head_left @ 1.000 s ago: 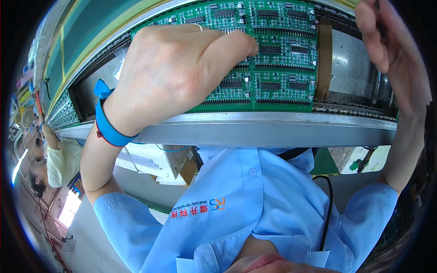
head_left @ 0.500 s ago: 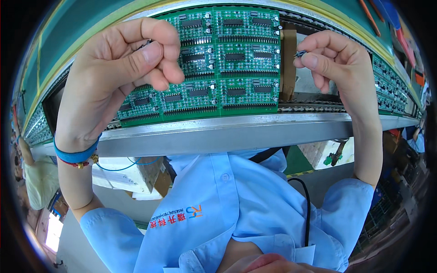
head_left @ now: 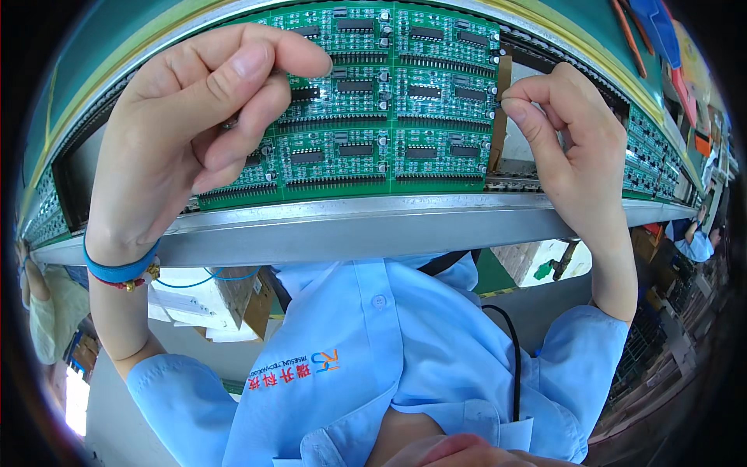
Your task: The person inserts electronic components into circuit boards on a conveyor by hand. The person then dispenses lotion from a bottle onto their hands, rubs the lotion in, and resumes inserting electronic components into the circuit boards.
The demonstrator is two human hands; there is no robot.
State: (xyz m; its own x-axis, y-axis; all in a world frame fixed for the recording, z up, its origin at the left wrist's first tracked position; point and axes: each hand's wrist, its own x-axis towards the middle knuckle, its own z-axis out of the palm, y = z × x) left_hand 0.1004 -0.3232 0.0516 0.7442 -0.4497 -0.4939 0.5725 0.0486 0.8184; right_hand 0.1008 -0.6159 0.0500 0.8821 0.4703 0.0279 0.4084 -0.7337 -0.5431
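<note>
nearest: grey metal rail [head_left: 373, 229] edging the conveyor line, cartons under it. on it one green circuit panel [head_left: 373, 101], eight sub-boards counted. left hand [head_left: 187, 132] pinches its left edge, fingers curled. right hand [head_left: 572, 148] pinched narrow at the right edge; contents cannot tell. further boards [head_left: 650, 167] beyond, right.

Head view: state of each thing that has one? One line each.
Circuit board: flat on the line, chips up.
Left hand: raised over the board's left part, thumb and fingers pinched together.
Right hand: fingertips pinched at the board's right edge.
Blue wristband: on the left wrist.
</note>
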